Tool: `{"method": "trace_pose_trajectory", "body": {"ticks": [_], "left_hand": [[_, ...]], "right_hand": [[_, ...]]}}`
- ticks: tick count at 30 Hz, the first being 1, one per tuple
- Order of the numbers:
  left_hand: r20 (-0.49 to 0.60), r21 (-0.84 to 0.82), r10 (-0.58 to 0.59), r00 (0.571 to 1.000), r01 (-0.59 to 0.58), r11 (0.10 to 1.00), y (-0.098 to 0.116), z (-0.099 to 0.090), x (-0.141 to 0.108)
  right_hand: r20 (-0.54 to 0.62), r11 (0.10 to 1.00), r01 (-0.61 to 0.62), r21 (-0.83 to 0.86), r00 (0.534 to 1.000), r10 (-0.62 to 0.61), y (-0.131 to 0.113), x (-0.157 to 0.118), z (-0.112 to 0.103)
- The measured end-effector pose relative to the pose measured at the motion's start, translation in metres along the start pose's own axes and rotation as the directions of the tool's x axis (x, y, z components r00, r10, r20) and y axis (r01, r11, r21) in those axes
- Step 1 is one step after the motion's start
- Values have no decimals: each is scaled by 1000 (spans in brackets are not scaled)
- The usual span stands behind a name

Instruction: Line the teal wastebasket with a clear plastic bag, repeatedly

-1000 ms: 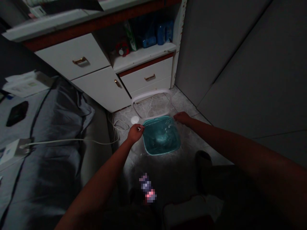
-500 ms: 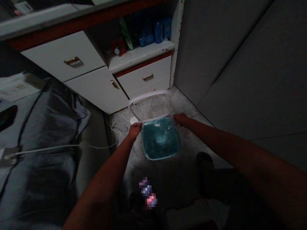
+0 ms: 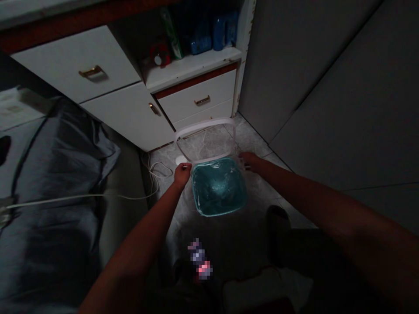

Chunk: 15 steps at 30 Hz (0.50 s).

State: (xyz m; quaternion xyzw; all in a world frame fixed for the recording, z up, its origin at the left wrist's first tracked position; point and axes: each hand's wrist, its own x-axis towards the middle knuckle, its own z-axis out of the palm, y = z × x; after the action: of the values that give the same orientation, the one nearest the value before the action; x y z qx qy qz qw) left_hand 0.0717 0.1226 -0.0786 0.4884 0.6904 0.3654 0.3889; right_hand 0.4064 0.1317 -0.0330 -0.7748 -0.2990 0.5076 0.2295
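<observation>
While the left hand [image 3: 182,175] pinched the clear bag's [image 3: 203,127] rim, the teal bin [image 3: 219,187] sat just between the hands. The right hand's [image 3: 251,160] grip was unclear.

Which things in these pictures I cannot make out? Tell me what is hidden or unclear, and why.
Head view:
Pixelated patch low in view: blur hides what it is.
Dark object on the grey bedding: cut off by the left edge.
Blue bottles on the shelf: shadow hides any labels.
Right hand: shadow hides whether it grips the teal tub.
</observation>
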Motion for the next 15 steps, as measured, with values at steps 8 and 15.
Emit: {"method": "trace_pose_trajectory", "body": {"ticks": [8,15], "left_hand": [[160,98,71,985,-87,991,-3,-38,-75],[287,78,78,955,-105,991,-8,-33,-105]], "right_hand": [[264,442,720,-534,639,-723,-4,-92,32],[857,455,777,-435,512,-56,46,-63,120]]}}
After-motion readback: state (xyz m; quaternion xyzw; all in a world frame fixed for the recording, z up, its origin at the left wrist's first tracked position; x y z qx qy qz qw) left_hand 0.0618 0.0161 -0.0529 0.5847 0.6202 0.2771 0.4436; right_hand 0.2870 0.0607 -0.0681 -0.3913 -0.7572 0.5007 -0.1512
